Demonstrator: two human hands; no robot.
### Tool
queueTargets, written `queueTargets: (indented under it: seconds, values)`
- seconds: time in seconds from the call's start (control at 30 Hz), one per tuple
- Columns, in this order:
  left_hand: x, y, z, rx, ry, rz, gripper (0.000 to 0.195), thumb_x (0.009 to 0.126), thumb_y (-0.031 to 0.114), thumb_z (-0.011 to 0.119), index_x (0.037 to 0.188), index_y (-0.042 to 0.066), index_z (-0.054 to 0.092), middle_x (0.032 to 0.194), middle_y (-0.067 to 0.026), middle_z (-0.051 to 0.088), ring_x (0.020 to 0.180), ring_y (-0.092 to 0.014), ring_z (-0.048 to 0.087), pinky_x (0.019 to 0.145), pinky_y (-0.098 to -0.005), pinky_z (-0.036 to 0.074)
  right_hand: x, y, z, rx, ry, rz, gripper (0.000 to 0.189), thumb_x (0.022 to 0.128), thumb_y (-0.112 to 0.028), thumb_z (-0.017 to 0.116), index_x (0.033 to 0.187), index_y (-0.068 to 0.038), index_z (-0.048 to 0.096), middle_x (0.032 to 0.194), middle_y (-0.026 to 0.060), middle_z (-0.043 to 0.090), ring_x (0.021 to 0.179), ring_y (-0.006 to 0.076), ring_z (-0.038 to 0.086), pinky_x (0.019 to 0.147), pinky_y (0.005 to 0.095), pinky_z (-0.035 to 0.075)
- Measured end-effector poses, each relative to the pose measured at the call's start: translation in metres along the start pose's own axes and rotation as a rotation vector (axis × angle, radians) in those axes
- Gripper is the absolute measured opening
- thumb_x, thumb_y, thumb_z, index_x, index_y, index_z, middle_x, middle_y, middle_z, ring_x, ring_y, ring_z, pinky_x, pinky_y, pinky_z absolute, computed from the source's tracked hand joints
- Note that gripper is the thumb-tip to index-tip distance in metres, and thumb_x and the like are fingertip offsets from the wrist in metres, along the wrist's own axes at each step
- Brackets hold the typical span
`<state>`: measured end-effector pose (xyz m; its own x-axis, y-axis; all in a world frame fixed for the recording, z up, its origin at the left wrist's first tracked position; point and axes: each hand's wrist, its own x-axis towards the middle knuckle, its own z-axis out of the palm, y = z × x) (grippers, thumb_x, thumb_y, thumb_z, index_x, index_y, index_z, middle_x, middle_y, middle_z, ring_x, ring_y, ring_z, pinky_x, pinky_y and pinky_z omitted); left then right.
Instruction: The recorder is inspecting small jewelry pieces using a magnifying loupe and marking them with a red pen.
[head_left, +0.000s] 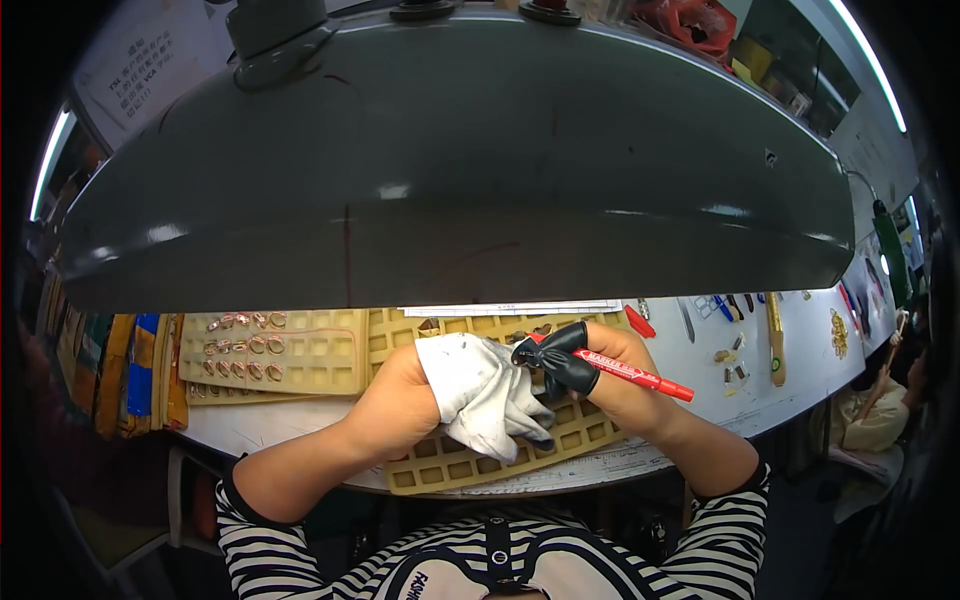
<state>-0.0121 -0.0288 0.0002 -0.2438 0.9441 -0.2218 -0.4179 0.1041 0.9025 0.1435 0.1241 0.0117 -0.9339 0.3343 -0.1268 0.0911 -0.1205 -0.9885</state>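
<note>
My left hand (469, 390) wears a loose white cloth glove with grey-stained fingers. At its fingertips is a small dark, shiny piece (527, 355), partly hidden by my right hand. In my right hand (592, 360), with black rubber covers on some fingers, is a red marker pen (637, 375), its tip end pointing at the small piece. Beneath both hands lies a beige compartment tray (480, 471). A second such tray (559, 322) lies behind them, with a few small dark metallic pieces in its cells. Left of my hands, a stacked tray (319, 379) bears rows of rings (238, 370).
A large grey lamp hood (450, 165) overhangs the table. On the right lie a red cap (639, 321), a wooden stick (775, 341), small metal pieces (739, 371) and a gold-coloured heap (838, 334). Taped folders (139, 367) stand left. Another person (874, 412) sits far right.
</note>
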Motion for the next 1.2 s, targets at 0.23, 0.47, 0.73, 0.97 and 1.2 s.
queueTargets:
  seconds: [0.23,0.47,0.73,0.97,1.2]
  values:
    - [0.001,-0.001,0.001,0.043,0.0,0.038,0.018,0.086,0.009,0.056,0.1,-0.002,0.059,0.086,-0.0052,0.063,0.075,-0.01,0.059,0.065,-0.0234,0.049,0.002,0.013,-0.002,-0.016,-0.018,-0.105,0.016,0.083,-0.006,0.053,0.096,0.001,0.061,0.078,0.0005,0.06,0.07,0.0035,0.052,0.061,0.0199,0.043]
    - [0.001,0.001,0.001,0.041,0.002,0.005,0.018,0.086,0.01,0.057,0.1,-0.002,0.06,0.088,-0.0054,0.063,0.077,-0.01,0.059,0.068,-0.0241,0.049,0.001,0.006,-0.002,0.036,-0.048,-0.046,0.018,0.085,-0.007,0.051,0.098,0.001,0.061,0.08,0.0015,0.061,0.07,0.0032,0.053,0.06,0.0185,0.044]
    - [-0.002,0.003,0.005,0.218,-0.017,0.199,0.021,0.085,0.007,0.057,0.104,-0.003,0.057,0.088,-0.0055,0.062,0.079,-0.009,0.058,0.066,-0.0233,0.049,0.005,0.018,-0.002,-0.448,0.092,-0.386,0.019,0.076,-0.003,0.061,0.095,0.0,0.063,0.077,0.0083,0.062,0.069,0.013,0.057,0.062,0.0251,0.045]
    - [0.0,0.002,0.0,0.698,-0.061,0.625,0.03,0.072,-0.003,0.064,0.101,0.0,0.06,0.101,-0.0126,0.061,0.092,-0.024,0.059,0.08,-0.0313,0.047,0.009,0.023,-0.005,-0.934,0.199,-0.793,0.017,0.051,-0.004,0.061,0.059,-0.004,0.046,0.058,0.0079,0.041,0.052,0.0245,0.042,0.052,0.0343,0.034]
    - [-0.005,0.01,0.006,0.313,-0.031,0.193,0.024,0.082,0.003,0.058,0.106,-0.003,0.057,0.097,-0.0074,0.061,0.085,-0.012,0.058,0.075,-0.0259,0.048,0.008,0.012,0.005,-0.699,0.256,-0.636,0.018,0.061,-0.002,0.064,0.079,-0.002,0.062,0.062,0.008,0.052,0.056,0.0211,0.049,0.051,0.0316,0.038]
